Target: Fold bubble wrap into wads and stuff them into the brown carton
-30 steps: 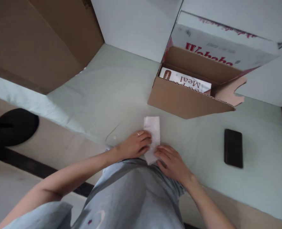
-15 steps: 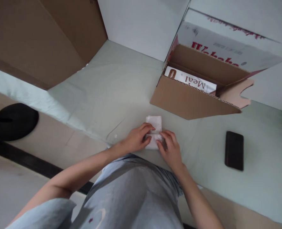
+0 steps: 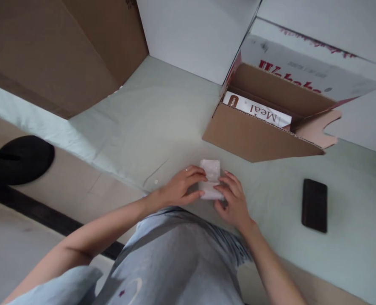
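A small white folded paper tissue (image 3: 210, 182) lies on the pale green table (image 3: 149, 123) near its front edge. My left hand (image 3: 179, 188) grips its left side, fingers curled over the fold. My right hand (image 3: 234, 201) pinches its right side with fingertips pressed on the paper. Both hands meet over the tissue, which shows as a short folded rectangle between them.
An open cardboard box (image 3: 264, 131) with a white "Meal" package (image 3: 257, 111) inside stands just behind the hands. A black phone (image 3: 315, 205) lies to the right. A large brown carton (image 3: 54, 51) fills the back left. A black round stand base (image 3: 22, 157) sits on the floor.
The tissue was a longer strip a second ago; both hands have folded it in half, and it now lies shorter between the fingers.
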The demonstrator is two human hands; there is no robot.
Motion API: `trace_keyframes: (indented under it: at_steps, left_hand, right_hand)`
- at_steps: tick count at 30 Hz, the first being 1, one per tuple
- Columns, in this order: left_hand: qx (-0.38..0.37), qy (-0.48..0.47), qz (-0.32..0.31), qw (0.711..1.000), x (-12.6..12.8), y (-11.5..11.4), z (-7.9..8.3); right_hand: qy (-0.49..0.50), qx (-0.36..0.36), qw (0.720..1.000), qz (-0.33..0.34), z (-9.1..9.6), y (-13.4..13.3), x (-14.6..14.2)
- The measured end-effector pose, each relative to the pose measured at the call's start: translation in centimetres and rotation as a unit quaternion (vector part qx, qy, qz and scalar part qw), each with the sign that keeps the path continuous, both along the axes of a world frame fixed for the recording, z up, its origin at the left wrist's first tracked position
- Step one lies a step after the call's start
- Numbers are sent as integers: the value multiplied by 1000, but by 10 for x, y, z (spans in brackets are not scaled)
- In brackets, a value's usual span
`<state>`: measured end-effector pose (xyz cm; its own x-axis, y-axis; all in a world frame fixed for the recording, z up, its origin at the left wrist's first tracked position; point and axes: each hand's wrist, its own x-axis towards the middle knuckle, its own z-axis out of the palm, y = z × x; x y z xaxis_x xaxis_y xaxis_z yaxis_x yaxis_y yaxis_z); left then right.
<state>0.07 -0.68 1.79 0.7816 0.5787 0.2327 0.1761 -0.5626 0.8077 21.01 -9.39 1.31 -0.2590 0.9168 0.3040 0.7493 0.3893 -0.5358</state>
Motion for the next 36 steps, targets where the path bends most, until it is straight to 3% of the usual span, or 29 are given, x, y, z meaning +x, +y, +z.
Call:
trace_keyframes:
  at_steps: [4, 9, 13, 16, 21, 23, 27, 29, 32, 36]
  left_hand:
    - [34, 46, -17, 998, -5, -16, -2]
    - [-82, 60, 133, 986, 9, -22, -7]
    - [-158, 97, 214, 959, 21, -12, -3]
    - [-175, 135, 221, 950, 24, 0, 2]
    - [-139, 198, 236, 941, 19, 18, 14]
    - [-161, 207, 238, 935, 16, 21, 18]
    - [-258, 152, 217, 929, 17, 15, 19]
    - [-263, 119, 227, 930, 23, 9, 18]
    - [-225, 68, 245, 940, 34, -1, 20]
    - [-180, -20, 177, 967, 41, -17, 35]
  right_hand:
    - [29, -51, 998, 18, 6, 5, 9]
    - [71, -98, 986, -111, 3, 13, 2]
    - [53, -6, 989, -142, 3, 19, -6]
    - [1, 30, 995, -97, 2, 19, -9]
    - [-17, -35, 994, -98, -5, 18, -8]
    - [-1, -54, 993, -108, -5, 20, -6]
    - [53, -76, 989, -120, -6, 19, -5]
    - [98, -83, 984, -121, -6, 15, -9]
    - [200, -108, 965, -130, -6, 7, -14]
    - [415, -139, 884, -167, 7, -2, -9]
